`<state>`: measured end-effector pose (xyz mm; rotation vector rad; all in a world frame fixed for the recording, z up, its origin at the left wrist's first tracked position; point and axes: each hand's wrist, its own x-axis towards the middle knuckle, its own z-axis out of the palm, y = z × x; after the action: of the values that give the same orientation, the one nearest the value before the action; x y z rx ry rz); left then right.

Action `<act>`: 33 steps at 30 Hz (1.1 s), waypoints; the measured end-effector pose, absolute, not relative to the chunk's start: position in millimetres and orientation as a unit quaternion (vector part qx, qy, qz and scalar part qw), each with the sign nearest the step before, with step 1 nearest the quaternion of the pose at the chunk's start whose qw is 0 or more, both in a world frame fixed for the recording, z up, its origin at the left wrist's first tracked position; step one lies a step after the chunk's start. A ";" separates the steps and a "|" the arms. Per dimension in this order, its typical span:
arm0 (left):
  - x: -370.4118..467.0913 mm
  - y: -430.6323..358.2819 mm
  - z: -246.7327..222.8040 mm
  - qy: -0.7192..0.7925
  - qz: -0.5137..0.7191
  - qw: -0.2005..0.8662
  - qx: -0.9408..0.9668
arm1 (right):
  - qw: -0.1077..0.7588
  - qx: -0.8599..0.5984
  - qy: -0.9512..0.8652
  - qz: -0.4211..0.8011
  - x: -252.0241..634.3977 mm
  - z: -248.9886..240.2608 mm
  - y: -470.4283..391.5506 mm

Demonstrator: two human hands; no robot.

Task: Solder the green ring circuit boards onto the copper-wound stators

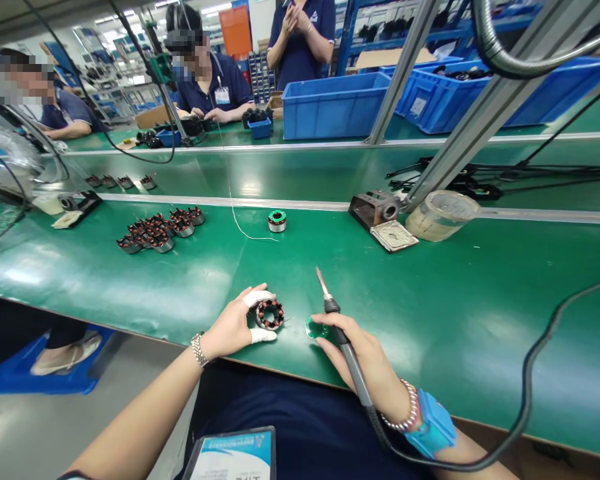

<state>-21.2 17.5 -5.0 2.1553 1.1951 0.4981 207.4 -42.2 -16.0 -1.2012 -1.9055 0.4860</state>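
White finger covers show on the thumb and a finger of my left hand, which grips a round motor stator with copper windings at the table's near edge. My right hand holds a small green circuit board between thumb and fingertip. A soldering iron also lies in that hand, its tip pointing up and forward. Farther back stands another stator with a green board on top. The end of a thin solder wire hangs down beside it.
Several stators are grouped at the left. At the right are a metal holder, a sponge pad and a cloudy round tub. The iron's black cable loops along the right. Blue bins and people are beyond.
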 end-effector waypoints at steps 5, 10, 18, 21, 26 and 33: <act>-0.5 -3.1 -3.5 0.433 0.222 0.355 0.798 | 0.438 -0.475 -0.736 0.201 201.8 -9.1 -42.6; 11.8 -14.6 1.1 0.460 0.253 0.349 0.777 | 0.452 -0.461 -0.744 0.174 201.7 -10.7 -45.2; 15.5 -22.9 -5.1 0.429 0.297 0.272 0.809 | 0.437 -0.474 -0.744 0.175 208.8 -11.4 -49.4; 9.7 -18.8 -9.8 0.429 0.297 0.261 0.813 | 0.437 -0.495 -0.729 0.181 225.9 -7.7 -52.6; 5.5 -13.7 -15.5 0.433 0.298 0.250 0.813 | 0.470 -0.436 -0.732 0.231 245.7 -3.8 -60.7; 7.4 -13.9 -19.3 0.432 0.292 0.239 0.819 | 0.451 -0.474 -0.698 0.291 244.8 0.1 -61.2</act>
<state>7.4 -13.9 -19.3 2.2421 1.1822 0.8007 244.8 -61.2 0.1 -1.1715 -1.7238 0.7203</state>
